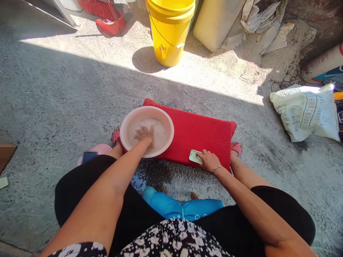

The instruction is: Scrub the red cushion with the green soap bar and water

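Observation:
A pale pink basin of cloudy water stands on the left end of a long red mat or cushion. My left hand is down in the water, fingers spread, with nothing visible in it. Near the front edge of the red piece, my right hand grips the end of a flat pale green scrub brush. It has rounded corners and a small hole; its underside is hidden against the red fabric.
A yellow bucket stands ahead, beside a red dustpan. To the right lies a white printed sack. A blue-wrapped bundle is between my legs, behind wet concrete. A cardboard corner shows at left.

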Demonstrator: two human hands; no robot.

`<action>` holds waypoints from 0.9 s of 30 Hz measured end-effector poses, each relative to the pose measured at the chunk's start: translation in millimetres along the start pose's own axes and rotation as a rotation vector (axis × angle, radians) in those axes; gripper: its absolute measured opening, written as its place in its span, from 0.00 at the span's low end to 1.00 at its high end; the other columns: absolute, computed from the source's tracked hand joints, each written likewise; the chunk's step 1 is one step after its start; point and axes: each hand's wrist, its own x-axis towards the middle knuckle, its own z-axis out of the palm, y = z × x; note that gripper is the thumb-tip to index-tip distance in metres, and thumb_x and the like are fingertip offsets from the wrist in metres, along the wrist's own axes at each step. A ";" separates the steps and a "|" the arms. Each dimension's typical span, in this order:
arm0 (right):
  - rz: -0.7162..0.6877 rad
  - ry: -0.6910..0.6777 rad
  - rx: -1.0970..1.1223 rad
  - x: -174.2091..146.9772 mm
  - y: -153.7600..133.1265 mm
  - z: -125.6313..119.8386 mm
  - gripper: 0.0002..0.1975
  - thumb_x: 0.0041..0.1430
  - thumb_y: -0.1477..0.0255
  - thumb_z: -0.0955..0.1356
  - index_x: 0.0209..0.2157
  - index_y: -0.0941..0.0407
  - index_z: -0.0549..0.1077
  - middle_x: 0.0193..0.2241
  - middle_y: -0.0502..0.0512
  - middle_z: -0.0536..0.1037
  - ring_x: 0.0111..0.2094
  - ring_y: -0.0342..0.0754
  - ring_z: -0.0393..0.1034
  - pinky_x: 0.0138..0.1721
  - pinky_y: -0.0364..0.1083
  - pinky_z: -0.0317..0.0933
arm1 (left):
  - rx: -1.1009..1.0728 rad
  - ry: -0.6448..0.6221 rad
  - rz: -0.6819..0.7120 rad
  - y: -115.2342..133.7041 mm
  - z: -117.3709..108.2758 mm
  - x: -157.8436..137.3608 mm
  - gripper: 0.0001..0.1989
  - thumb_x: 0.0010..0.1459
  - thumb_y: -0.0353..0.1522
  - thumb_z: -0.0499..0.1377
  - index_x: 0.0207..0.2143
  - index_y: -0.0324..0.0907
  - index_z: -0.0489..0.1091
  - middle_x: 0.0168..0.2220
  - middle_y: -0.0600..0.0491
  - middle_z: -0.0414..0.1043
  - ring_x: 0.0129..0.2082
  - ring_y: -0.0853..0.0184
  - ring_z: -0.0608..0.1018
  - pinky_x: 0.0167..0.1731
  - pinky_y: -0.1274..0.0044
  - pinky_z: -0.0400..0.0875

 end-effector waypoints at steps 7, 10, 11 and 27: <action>0.295 -0.097 -0.097 -31.4 90.9 8.4 0.15 0.60 0.71 0.61 0.46 0.54 0.74 0.42 0.64 0.72 0.43 0.55 0.68 0.41 0.49 0.55 | 0.006 0.013 0.000 -0.7 -3.6 -3.6 0.70 0.33 0.40 0.73 0.68 0.56 0.27 0.70 0.35 0.33 0.62 0.28 0.52 0.48 0.45 0.63; 0.189 0.002 -0.052 -16.5 57.8 -18.3 0.17 0.59 0.69 0.63 0.49 0.52 0.72 0.44 0.62 0.71 0.43 0.54 0.67 0.41 0.49 0.56 | -0.036 0.009 0.014 -3.5 -3.1 -2.7 0.70 0.31 0.41 0.73 0.68 0.57 0.28 0.70 0.37 0.32 0.63 0.28 0.50 0.49 0.45 0.62; 0.130 0.038 -0.033 -7.7 39.1 -28.6 0.18 0.59 0.68 0.63 0.50 0.51 0.72 0.45 0.62 0.70 0.44 0.53 0.67 0.41 0.49 0.56 | -0.045 0.008 0.020 -4.7 -2.9 -2.8 0.70 0.31 0.41 0.73 0.68 0.58 0.29 0.70 0.37 0.32 0.63 0.28 0.50 0.50 0.45 0.62; -0.006 0.091 0.124 35.9 47.6 -12.0 0.27 0.54 0.67 0.68 0.57 0.47 0.66 0.48 0.59 0.68 0.46 0.53 0.66 0.44 0.48 0.57 | -0.158 -0.023 0.116 -7.6 -17.8 -18.4 0.53 0.45 0.49 0.64 0.68 0.61 0.38 0.70 0.41 0.33 0.64 0.37 0.52 0.51 0.50 0.62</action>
